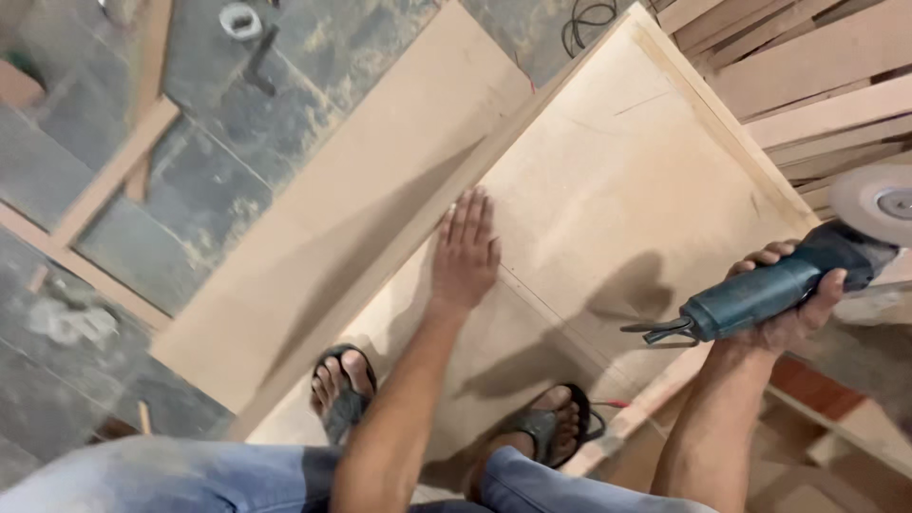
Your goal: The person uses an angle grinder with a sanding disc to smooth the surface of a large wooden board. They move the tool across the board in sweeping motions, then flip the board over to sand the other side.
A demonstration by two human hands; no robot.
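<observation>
**On the framed plywood panel: one hand flat, one hand around a grinder**

Low over the floor, the right hand (788,299) is wrapped around the body of a blue-green angle grinder (774,290), fingers curled over the top and thumb underneath. The grinder is held in the air off the panel's right edge, its pale sanding disc (879,201) pointing up and to the right, blurred at the rim, and a short dark cord stub sticking out of the tail toward the left. The left hand (465,252) lies open and flat, fingers spread, palm pressed on the plywood panel (617,180) close to its left rail.

The panel is a light tan sheet bordered by narrow wooden strips; a thin seam crosses it just below the flat hand. Both feet in dark sandals (340,389) stand on the lower part of it. A second bare board (370,199) lies alongside the left rail, touching it. The panel's middle and upper stretch, between the two hands, is bare wood. Stacked timber lengths (807,85) crowd the upper right corner just beyond the rail, and grey stone floor (228,152) with loose battens lies to the left.
</observation>
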